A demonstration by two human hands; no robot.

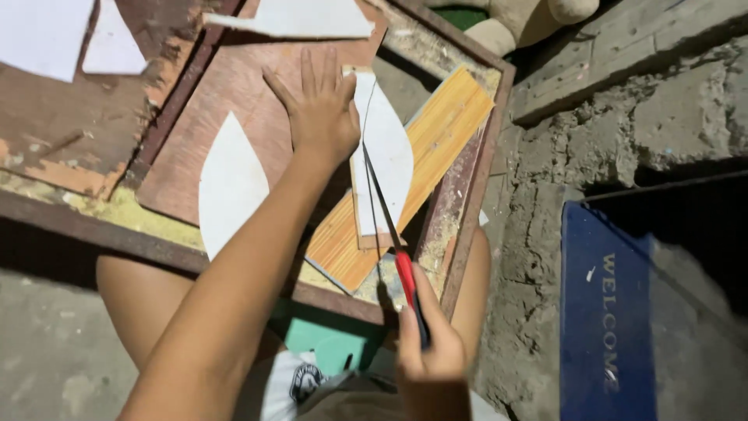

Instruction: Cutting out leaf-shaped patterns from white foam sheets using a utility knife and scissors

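Head view: the left hand (323,109) lies flat and released, fingers spread, pressing on the reddish-brown plywood board (234,117) and on the left edge of the white curved panel (386,148), which it touches with the thumb side. That white panel rests on an orange wood-grain strip (436,132) lying slantwise toward the right edge of the surface (70,210), a rust-brown metal frame with sawdust along its near edge. The right hand (427,351) is clenched around the red-and-black handle of a thin-bladed saw (389,226); the blade runs up from the near edge of the surface along the curved line on the white panel. A white leaf-shaped cutout (231,183) lies on the plywood board just left of the left forearm. More white offcuts (47,35) sit at the far left corner, another near the far edge. A blue doormat (608,312) lies on the rough concrete floor, well apart to the right.
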